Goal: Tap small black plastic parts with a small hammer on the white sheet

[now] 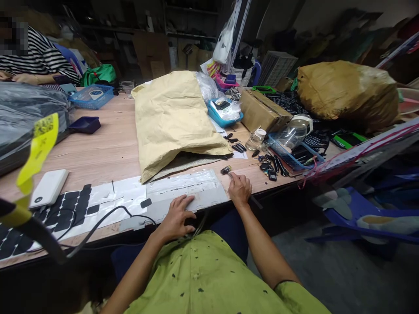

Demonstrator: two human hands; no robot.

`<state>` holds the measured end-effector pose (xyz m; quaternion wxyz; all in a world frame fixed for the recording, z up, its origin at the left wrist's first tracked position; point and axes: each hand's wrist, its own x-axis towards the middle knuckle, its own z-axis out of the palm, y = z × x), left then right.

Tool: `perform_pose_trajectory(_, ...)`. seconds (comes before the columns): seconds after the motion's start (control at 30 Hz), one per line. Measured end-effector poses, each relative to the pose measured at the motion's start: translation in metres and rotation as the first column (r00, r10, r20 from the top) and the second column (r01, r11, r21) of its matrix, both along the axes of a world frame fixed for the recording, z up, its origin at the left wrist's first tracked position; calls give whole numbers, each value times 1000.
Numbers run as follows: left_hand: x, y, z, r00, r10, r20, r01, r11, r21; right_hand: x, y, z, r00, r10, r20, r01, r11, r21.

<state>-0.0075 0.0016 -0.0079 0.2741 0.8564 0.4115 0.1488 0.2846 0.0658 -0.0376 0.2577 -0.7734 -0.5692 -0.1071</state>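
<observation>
My right hand (240, 190) is closed around a small hammer (225, 169) at the table's front edge. The hammer's dark and yellowish head shows beyond my fingers, and its handle juts out below the hand. My left hand (176, 218) lies at the front edge on a pale plastic sheet (203, 192), fingers bent but apart, with nothing visible in it. Just left of that hand is a small black rounded piece (145, 203). Farther left, rows of flat black pieces (70, 205) lie on white backing paper (129, 192).
A large cream sack (176, 113) fills the table's middle. To the right are black key parts (273, 168), a glass jar (255, 139) and a blue basket (294, 157). A white power bank (49, 187) and cable (98, 222) lie left. Another person (46, 56) sits at far left.
</observation>
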Motion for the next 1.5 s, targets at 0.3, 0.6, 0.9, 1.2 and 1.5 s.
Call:
perform_pose_trajectory(0.3,37,113,15,842,509,177,-516,857,-7,-1,1,-5,1000,13,14,-13,1000,26)
perform_pose_trajectory(0.6,62,196,35,647,721,-248,-754,654,-64,-7,-2,-10,999,19,50,-24,996,91)
perform_pose_trajectory(0.9,58,198,27,649,747,-147,-757,653,-27,-13,-4,-9,997,4,79,-9,998,56)
perform_pose_trajectory(1.2,26,118,14,814,559,155,-554,829,-83,-14,-3,-3,1000,1,30,-1,1000,25)
perform_pose_trajectory(1.5,27,65,4,899,401,176,-386,915,-116,-14,-2,4,999,-1,-34,1,1000,-11)
